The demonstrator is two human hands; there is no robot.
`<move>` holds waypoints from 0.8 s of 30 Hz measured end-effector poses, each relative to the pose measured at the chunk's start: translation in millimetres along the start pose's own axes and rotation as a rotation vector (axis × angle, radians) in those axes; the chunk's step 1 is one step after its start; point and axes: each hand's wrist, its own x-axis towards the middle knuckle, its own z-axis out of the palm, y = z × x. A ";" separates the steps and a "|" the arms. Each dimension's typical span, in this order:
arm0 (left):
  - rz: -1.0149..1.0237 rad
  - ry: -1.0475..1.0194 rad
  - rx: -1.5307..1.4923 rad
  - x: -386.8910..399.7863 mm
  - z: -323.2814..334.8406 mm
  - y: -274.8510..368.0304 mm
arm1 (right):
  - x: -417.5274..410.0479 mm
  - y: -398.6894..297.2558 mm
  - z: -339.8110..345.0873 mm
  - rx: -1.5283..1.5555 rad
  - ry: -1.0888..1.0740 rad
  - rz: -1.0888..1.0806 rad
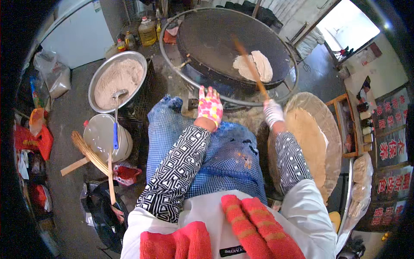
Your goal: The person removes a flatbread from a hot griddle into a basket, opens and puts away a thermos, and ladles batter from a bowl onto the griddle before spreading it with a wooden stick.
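Observation:
My right hand (274, 113), in a striped glove, grips the handle end of a wooden stick (250, 66), which is blurred and reaches over a large round griddle (210, 39). A pale mass of batter or dough (258, 66) lies on the griddle's near right part, partly under the stick. My left hand (210, 106), in a pink and yellow patterned glove, rests by the near edge of the metal ring (190, 84) around the griddle, fingers extended and nothing seen in them. Whether it touches the ring I cannot tell.
At left, a metal basin (93, 94) holds pinkish-brown batter or flour and a ladle (115, 129). Below it stand a white bucket (124, 142) and a straw brush (89, 152). Thin flatbreads (307, 139) lie on a round covered tray (334, 139) at right. Oil bottles (147, 32) stand behind.

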 end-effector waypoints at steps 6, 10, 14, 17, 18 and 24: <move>-0.041 -0.070 -0.040 -2.4 10.8 -20.6 | 3.3 -15.1 -24.6 -0.095 0.008 -0.027; -0.078 -0.049 -0.115 1.8 5.5 -24.0 | 11.7 10.5 -28.4 -0.075 -0.006 0.142; -0.111 -0.074 -0.130 0.6 18.9 -41.3 | -6.4 -16.8 -23.1 -0.044 -0.053 -0.035; -0.138 -0.086 -0.132 4.9 6.1 -41.3 | -3.3 28.2 -9.7 -0.032 -0.007 0.013; -0.145 -0.119 -0.107 2.4 1.3 -45.6 | 3.6 32.2 -17.0 -0.062 0.034 0.075; -0.053 0.001 -0.247 5.9 -28.9 -31.7 | -3.6 9.2 -20.5 -0.122 -0.014 -0.024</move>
